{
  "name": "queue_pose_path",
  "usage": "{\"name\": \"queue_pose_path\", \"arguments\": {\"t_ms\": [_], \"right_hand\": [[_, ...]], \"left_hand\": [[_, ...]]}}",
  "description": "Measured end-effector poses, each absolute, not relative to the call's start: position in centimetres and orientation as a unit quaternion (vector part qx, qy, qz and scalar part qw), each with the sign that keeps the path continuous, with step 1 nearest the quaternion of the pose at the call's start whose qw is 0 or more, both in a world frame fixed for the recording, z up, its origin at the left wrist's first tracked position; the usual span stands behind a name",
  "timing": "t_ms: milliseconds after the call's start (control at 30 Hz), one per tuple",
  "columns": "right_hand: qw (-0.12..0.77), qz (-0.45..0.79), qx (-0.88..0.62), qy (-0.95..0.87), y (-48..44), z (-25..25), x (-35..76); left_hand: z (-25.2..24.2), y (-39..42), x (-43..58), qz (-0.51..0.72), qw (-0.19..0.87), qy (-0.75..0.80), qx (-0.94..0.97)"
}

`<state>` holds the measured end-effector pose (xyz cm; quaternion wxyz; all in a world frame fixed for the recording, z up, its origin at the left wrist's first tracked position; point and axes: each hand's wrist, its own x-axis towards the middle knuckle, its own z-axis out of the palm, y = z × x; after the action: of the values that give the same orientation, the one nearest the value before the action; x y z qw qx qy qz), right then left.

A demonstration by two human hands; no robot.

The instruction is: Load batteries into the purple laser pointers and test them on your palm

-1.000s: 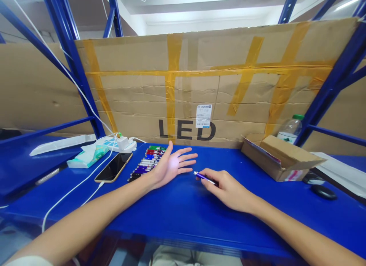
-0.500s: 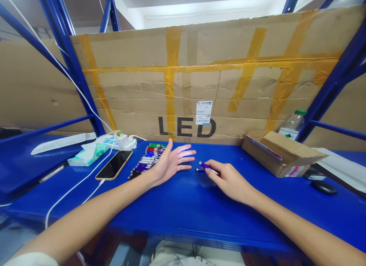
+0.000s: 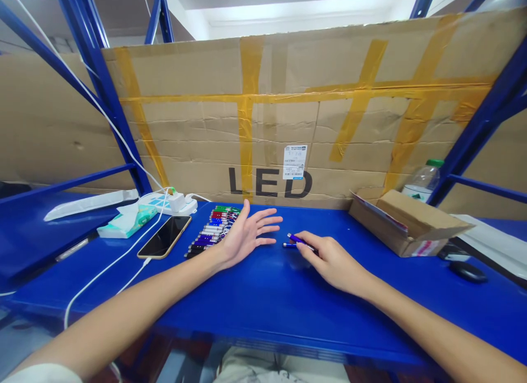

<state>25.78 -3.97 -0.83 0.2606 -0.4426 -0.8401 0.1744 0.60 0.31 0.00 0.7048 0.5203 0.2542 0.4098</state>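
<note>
My right hand (image 3: pixel 331 259) grips a small purple pen-like torch (image 3: pixel 297 240) just above the blue table (image 3: pixel 263 306), its tip aimed left. A second dark stick (image 3: pixel 288 245) lies on the table under it. My left hand (image 3: pixel 247 235) is held palm up with its fingers spread, holding nothing, a short way left of the torch tip. Beside my left hand lies a row of several similar sticks (image 3: pixel 212 230) in green, red, blue, silver and purple.
A phone (image 3: pixel 164 237) on a white cable lies left of the row, with a tissue pack (image 3: pixel 123 223) and power strip (image 3: pixel 173 203) behind. An open cardboard box (image 3: pixel 405 224), a bottle (image 3: pixel 422 180) and a mouse (image 3: pixel 467 271) sit right. A taped cardboard wall (image 3: pixel 329 125) closes the back.
My right hand lifted the purple torch slightly and brought it nearer my left palm. The bright spot on my left palm has faded. A second stick now shows beneath.
</note>
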Motion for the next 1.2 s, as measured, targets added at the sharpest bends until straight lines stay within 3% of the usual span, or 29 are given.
{"name": "queue_pose_path", "arguments": {"t_ms": [167, 367, 533, 833, 1033, 1200], "right_hand": [[0.247, 0.216, -0.379, -0.866, -4.62, -0.81, 25.39], [0.334, 0.218, -0.409, -0.821, -4.61, -0.37, 25.56], [0.257, 0.252, -0.403, -0.841, -4.56, -0.31, 25.38], [0.23, 0.186, -0.454, -0.841, -4.3, -1.02, 25.19], [0.314, 0.186, -0.461, -0.809, -4.17, -0.96, 25.21], [0.234, 0.219, -0.448, -0.834, -4.16, -1.01, 25.11]], "left_hand": [[0.21, 0.25, 0.6, 0.415, 0.705, 0.253, 0.517], [-0.02, 0.26, 0.58, 0.407, 0.705, 0.252, 0.523], [-0.22, 0.3, 0.63, 0.405, 0.708, 0.249, 0.522], [0.12, 0.08, 0.66, 0.409, 0.699, 0.254, 0.528], [-0.07, 0.09, 0.72, 0.404, 0.704, 0.254, 0.526], [-0.07, 0.03, 0.78, 0.4, 0.702, 0.255, 0.532]]}}
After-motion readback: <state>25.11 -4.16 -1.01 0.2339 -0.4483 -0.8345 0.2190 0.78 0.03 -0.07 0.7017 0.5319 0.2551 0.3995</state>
